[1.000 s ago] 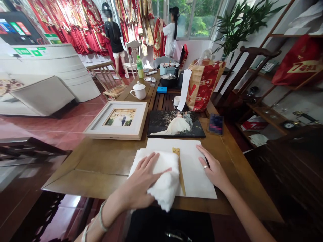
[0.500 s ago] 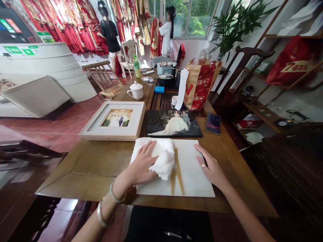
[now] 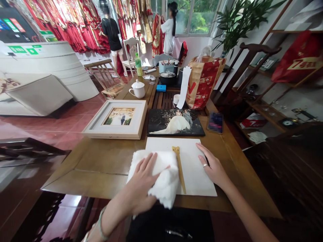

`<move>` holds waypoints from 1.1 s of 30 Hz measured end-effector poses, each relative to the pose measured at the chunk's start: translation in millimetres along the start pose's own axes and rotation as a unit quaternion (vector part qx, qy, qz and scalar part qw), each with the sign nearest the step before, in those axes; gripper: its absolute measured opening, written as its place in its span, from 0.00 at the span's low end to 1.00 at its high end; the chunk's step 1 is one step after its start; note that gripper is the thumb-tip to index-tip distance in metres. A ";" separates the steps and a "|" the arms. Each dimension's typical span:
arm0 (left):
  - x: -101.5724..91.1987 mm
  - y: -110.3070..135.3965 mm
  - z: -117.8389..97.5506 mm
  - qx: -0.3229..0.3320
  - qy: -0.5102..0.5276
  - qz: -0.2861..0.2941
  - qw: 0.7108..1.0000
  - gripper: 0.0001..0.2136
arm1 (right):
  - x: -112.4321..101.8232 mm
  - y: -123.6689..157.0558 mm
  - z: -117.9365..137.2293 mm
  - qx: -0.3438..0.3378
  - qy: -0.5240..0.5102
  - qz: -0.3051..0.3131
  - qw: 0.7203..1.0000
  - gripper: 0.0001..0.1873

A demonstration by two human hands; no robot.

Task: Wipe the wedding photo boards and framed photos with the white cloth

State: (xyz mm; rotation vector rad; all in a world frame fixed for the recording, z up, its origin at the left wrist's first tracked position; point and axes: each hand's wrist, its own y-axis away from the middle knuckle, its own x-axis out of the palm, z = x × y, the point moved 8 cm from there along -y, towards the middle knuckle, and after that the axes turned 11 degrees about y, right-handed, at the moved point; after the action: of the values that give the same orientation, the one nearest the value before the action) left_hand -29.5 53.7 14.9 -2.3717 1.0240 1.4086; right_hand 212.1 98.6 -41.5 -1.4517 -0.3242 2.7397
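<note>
Red tile floor (image 3: 73,122), rows of red and gold garments (image 3: 85,30) along the back wall. White counter (image 3: 68,67) left. Brown wood table (image 3: 88,164) fills the middle, running away from camera. Window (image 3: 199,20) behind, greenery outside; pale sofa (image 3: 40,94) left; two people at the garments, one in a black top (image 3: 111,33), one in a white top (image 3: 168,33). Leafy plant (image 3: 239,27) at right.

On the table, big to small: red-and-tan paper bag (image 3: 204,84), light photo frame (image 3: 118,116) lying flat, dark photo panel (image 3: 175,122) beside it, white lidded mug (image 3: 138,89), blue box (image 3: 161,88). White board (image 3: 196,178) lies nearest the wearer, just short of the panel.

Versus half a second ago: white cloth (image 3: 166,188) has shifted toward the wearer, one corner now past the board's near edge. Two tan legs showed beside it then; now one tan strip (image 3: 180,171) with a cat-like head shows. Right hand about the same spot.

Left hand (image 3: 141,181) is palm down on the cloth, holding it, fingers close together, fabric bunched at the thumb. Cloth sits directly under this hand, on the board's left part, left of the strip. Can't tell if the strip is printed or loose. Right hand (image 3: 213,169) rests on the board's right edge, thumb spread wide from the fingers, cloth well apart from it. Ring (image 3: 205,165) on one finger.
</note>
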 end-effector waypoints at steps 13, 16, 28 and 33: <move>16.2 -26.5 -6.6 -0.052 -0.056 -0.011 0.997 0.43 | 2.6 -1.8 -1.2 0.004 -0.007 0.006 1.000 0.25; 43.7 -2.9 -21.1 -0.082 -0.062 0.039 0.994 0.53 | 3.9 -1.3 -2.8 0.000 -0.005 0.002 1.000 0.25; 13.1 -77.0 -23.7 -0.015 -0.082 -0.051 0.995 0.39 | 4.2 -4.0 -2.8 -0.010 -0.010 -0.002 1.000 0.25; 15.2 -98.2 -28.6 0.048 -0.134 -0.035 0.989 0.38 | 3.8 -5.1 -1.3 -0.021 -0.015 -0.007 1.000 0.25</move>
State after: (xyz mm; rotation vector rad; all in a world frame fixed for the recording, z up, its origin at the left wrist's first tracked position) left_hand 58.9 105.4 0.5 -2.0600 0.9043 1.5620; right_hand 210.6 104.3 -44.2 -1.4132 -0.3931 2.7628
